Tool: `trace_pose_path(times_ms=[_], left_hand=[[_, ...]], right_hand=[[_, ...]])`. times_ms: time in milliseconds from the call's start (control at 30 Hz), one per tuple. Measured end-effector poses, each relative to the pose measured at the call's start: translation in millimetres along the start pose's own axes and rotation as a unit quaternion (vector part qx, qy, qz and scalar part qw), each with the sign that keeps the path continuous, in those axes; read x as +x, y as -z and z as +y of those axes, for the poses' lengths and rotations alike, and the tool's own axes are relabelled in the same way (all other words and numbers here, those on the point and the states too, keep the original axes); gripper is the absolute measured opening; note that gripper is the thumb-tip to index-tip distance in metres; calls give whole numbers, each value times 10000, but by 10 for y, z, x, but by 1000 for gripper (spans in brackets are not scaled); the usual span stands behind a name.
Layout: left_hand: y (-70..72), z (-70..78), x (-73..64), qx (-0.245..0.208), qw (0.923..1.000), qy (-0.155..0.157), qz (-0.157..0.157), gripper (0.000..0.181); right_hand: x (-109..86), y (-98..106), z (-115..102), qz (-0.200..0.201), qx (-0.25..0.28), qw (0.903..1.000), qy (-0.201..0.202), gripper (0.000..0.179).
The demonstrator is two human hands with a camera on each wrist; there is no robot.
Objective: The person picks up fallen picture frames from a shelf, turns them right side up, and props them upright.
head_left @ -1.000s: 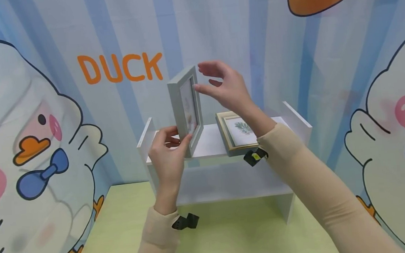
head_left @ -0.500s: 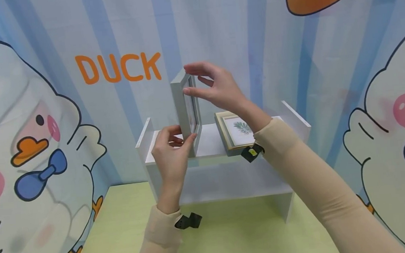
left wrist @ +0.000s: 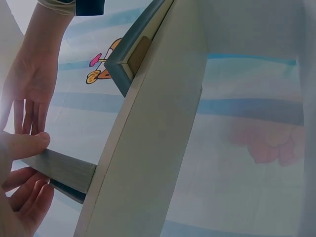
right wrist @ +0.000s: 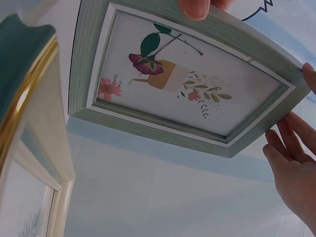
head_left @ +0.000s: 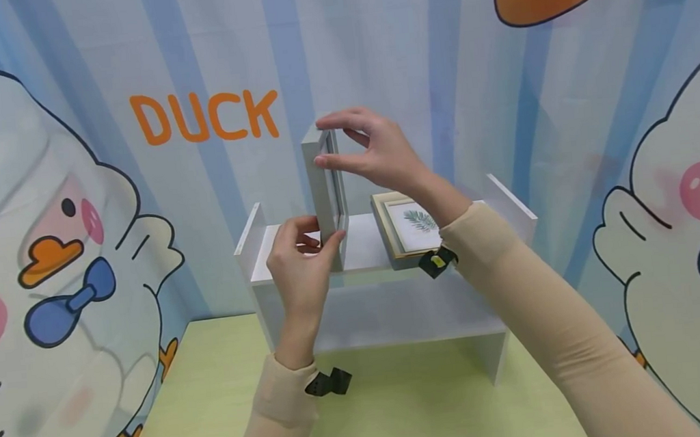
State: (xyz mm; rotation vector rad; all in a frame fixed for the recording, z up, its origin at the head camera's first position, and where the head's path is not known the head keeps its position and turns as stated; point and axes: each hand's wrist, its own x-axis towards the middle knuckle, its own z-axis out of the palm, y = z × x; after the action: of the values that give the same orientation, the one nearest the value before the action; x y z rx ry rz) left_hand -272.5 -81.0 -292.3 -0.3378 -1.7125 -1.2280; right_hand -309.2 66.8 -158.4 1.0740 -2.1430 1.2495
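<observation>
A grey-green picture frame (head_left: 318,187) stands upright at the left part of the white shelf's top board, almost edge-on in the head view. My left hand (head_left: 300,270) pinches its lower near edge between thumb and fingers. At the top corner, my right hand (head_left: 384,150) holds it, thumb on the near side and fingers over the top. The right wrist view shows its front (right wrist: 197,133), with a flower picture behind a white inner border. Its lower end meets the board in the left wrist view. A second, gold-and-grey frame (head_left: 394,242) with a leaf print lies tilted back to the right.
The white two-tier shelf (head_left: 397,342) has raised side panels (head_left: 511,195) at both ends. It stands on a pale green table (head_left: 216,394). Behind hangs a blue-striped curtain (head_left: 367,39) with duck drawings.
The right hand has moved left from beside the frame onto its top corner. The frame has turned more edge-on and shifted slightly right, with the left hand still gripping its lower edge.
</observation>
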Motion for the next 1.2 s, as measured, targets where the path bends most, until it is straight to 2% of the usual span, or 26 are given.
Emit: trace_pose_path(times_ms=[100,267,533,767,867,1000,1100,1200], left_hand=[[2,-8,2,13,10000,-6,-20,29],[35,-33,-7,9,10000,-14,-92,29],[165,-123,-79,-142,9999,12,60,22],[178,-218,-160,-78,9999,96,-102,20],[178,-125,-165,-109,9998,155,-94,19],[159,-121,-170,-213,9995,202,-78,16],[139,-253,-173,-200,9996,189,-72,13],[148,-289,-165,-192,9997,168,-66,11]], right_hand=[[30,-8,95,35,-47,9999,134,49],[33,-16,126,76,-70,9994,321,49],[52,-30,117,51,-183,9992,349,49],[70,-45,123,3,-261,9989,385,48],[75,-46,129,-13,-284,9987,427,48],[77,-40,131,-43,-320,9985,431,48],[77,-39,127,-46,-325,9985,431,47],[78,-38,120,-43,-356,9984,436,47]])
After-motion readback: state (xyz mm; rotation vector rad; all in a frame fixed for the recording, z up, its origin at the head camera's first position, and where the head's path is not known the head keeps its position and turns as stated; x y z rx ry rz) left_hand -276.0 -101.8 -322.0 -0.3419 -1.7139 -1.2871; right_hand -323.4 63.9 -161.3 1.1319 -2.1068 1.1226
